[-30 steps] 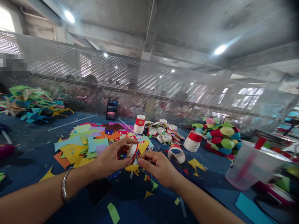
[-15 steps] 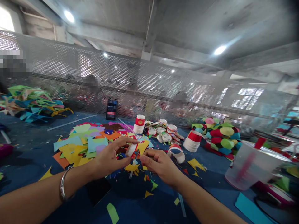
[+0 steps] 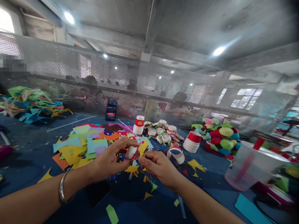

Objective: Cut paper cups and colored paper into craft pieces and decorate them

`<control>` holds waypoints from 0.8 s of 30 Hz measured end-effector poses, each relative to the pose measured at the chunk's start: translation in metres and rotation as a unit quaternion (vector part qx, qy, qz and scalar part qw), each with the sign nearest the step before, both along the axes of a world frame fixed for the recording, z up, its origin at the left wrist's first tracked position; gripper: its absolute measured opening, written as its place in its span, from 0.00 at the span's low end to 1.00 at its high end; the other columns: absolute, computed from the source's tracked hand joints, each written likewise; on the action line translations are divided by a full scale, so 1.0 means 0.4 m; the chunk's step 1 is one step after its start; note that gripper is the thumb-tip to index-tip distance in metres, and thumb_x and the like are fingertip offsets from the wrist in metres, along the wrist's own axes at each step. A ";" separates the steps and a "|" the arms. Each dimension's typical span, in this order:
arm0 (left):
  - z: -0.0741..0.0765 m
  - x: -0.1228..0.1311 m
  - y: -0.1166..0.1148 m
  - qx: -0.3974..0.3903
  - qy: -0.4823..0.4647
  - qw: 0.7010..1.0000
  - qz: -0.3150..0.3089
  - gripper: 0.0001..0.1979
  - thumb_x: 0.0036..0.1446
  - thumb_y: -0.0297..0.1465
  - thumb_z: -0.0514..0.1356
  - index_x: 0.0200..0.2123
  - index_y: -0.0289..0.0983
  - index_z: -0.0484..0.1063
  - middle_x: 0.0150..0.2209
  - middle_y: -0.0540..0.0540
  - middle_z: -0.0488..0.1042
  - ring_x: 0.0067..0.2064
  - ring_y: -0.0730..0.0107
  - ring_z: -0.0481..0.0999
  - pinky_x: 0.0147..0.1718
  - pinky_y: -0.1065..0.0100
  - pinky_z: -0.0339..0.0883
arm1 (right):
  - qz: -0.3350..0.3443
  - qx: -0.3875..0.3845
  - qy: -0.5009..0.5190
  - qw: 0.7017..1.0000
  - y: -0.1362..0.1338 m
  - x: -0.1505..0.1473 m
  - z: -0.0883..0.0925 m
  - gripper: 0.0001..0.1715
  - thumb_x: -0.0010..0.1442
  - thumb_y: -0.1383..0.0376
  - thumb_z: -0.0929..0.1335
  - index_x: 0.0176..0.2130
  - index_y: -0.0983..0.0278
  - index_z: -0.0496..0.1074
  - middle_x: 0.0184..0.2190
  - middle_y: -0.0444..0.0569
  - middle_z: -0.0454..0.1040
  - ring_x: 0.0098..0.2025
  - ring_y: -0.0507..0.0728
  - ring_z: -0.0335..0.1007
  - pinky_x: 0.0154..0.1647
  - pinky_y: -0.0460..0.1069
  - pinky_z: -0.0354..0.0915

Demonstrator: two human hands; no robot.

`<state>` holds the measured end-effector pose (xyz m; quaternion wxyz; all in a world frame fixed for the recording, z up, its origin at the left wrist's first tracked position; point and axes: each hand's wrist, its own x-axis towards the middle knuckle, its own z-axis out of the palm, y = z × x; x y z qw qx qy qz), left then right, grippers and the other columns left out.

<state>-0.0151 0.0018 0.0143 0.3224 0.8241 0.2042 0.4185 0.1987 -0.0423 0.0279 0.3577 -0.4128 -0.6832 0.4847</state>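
My left hand [image 3: 109, 157] is curled round a small white paper cup bottom [image 3: 131, 152], its rim between thumb and fingers. Close to its right side, my right hand [image 3: 158, 165] is closed in a pinch. What the pinch holds is too small to make out. A yellow paper piece [image 3: 143, 148] shows just above those fingertips; whether it is held or lies behind, I cannot tell. Beyond both hands is a heap of cup bottoms [image 3: 160, 131]. A cut cup ring [image 3: 175, 154] rests to the right of my right hand.
Coloured paper pieces [image 3: 77, 144] spread at left on the blue table [image 3: 130, 205]. Stacked red-and-white cups [image 3: 192, 141] and a second stack [image 3: 139, 125] stand behind. At right are a translucent plastic cup [image 3: 247, 166] and a multicoloured paper-covered object [image 3: 224, 138]. A perforated metal screen [image 3: 144, 84] runs behind.
The cup bottom has turned slightly in my left hand. My right hand's fingertips have shifted a little, staying beside it. The things on the table have not visibly moved.
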 end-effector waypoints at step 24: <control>-0.014 -0.002 0.010 -0.014 -0.003 1.000 -0.011 0.29 0.52 0.20 0.58 0.57 0.46 0.65 0.52 0.46 0.69 0.52 0.62 0.72 0.51 0.58 0.70 | 0.000 -0.020 0.018 1.000 0.002 0.002 0.004 0.26 0.59 0.46 0.70 0.25 0.63 0.66 0.16 0.34 0.51 0.17 0.46 0.41 0.18 0.46 0.39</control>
